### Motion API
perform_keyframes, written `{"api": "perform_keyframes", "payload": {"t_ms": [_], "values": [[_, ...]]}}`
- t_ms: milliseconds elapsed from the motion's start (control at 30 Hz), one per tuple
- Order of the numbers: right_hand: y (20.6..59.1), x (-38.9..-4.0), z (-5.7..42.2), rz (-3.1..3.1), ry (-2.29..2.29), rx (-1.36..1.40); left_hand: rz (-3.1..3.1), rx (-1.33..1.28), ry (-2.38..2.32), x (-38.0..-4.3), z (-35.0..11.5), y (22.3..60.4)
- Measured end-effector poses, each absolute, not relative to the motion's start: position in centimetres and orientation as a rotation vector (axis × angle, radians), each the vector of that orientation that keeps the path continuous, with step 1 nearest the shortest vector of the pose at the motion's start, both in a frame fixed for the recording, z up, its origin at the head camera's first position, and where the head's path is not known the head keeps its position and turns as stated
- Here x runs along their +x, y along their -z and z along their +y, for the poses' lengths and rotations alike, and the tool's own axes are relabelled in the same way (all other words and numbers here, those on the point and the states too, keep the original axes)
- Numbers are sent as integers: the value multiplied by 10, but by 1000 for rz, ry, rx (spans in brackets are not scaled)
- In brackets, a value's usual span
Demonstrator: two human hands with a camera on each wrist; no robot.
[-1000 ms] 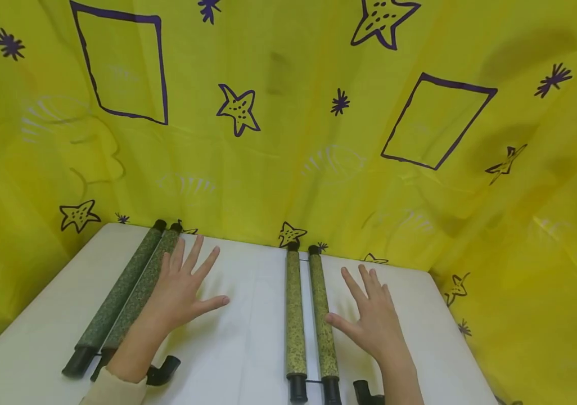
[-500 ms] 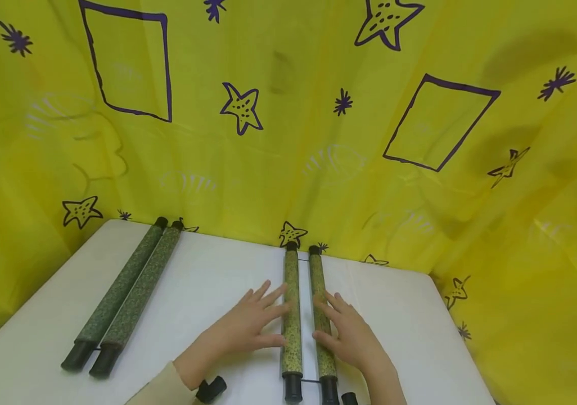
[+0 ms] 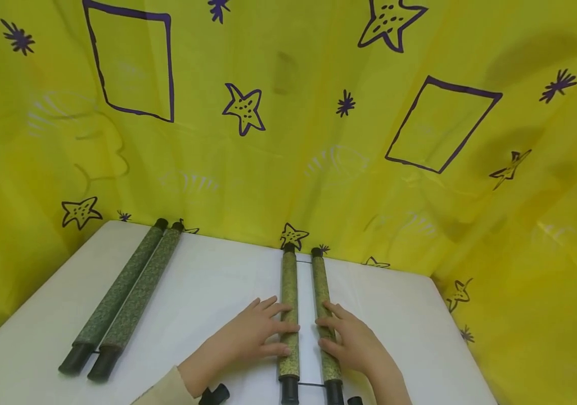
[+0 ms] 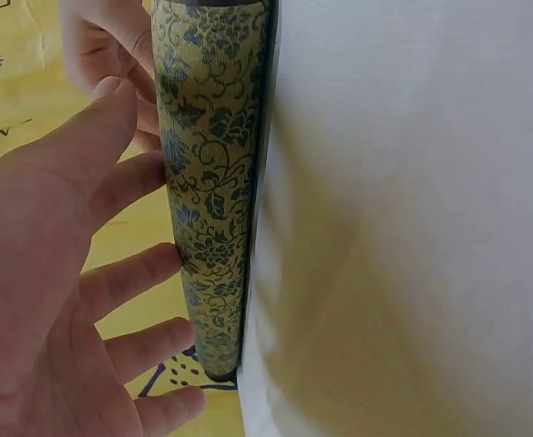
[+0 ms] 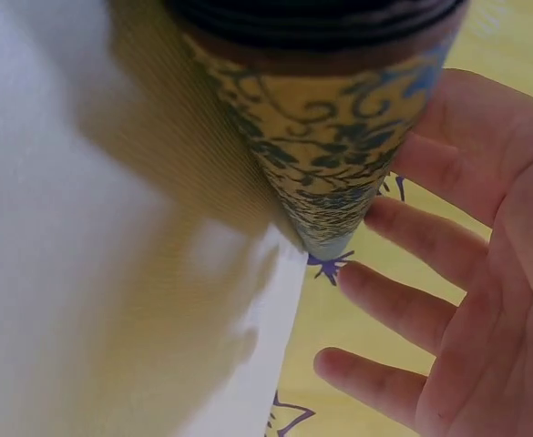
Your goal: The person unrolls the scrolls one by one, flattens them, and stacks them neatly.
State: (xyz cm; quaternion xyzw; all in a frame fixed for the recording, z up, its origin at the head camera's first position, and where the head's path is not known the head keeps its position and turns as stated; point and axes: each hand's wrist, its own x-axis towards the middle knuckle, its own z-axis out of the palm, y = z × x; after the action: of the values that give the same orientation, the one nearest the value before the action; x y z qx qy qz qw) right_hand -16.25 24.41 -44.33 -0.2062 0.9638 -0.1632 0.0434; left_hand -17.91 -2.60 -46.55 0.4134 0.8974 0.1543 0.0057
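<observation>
The two gold rolls lie long and straight on the desk (image 3: 395, 309), with their far tips by the far edge and their long way running back toward the person. The left hand (image 3: 248, 334) is on the outer side of the left gold roll (image 3: 289, 281), and the right hand (image 3: 356, 340) is on the outer side of the right gold roll (image 3: 321, 284), so each hand has its own roll closest. Both hands have their fingers spread, with the tips at the rolls, and neither has a grip. Two green rolls (image 3: 124, 284) lie near the desk's left edge, well apart from the hands
</observation>
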Motion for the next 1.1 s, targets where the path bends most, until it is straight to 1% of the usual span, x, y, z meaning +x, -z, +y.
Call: {"api": "perform_keyframes", "payload": {"t_ms": [767, 1100], "values": [[443, -161, 252, 2944, 496, -582, 2867, 1313, -505, -174, -30, 464], [441, -162, 256, 2904, 534, -552, 2854, 1265, -485, -179, -32, 464]]}}
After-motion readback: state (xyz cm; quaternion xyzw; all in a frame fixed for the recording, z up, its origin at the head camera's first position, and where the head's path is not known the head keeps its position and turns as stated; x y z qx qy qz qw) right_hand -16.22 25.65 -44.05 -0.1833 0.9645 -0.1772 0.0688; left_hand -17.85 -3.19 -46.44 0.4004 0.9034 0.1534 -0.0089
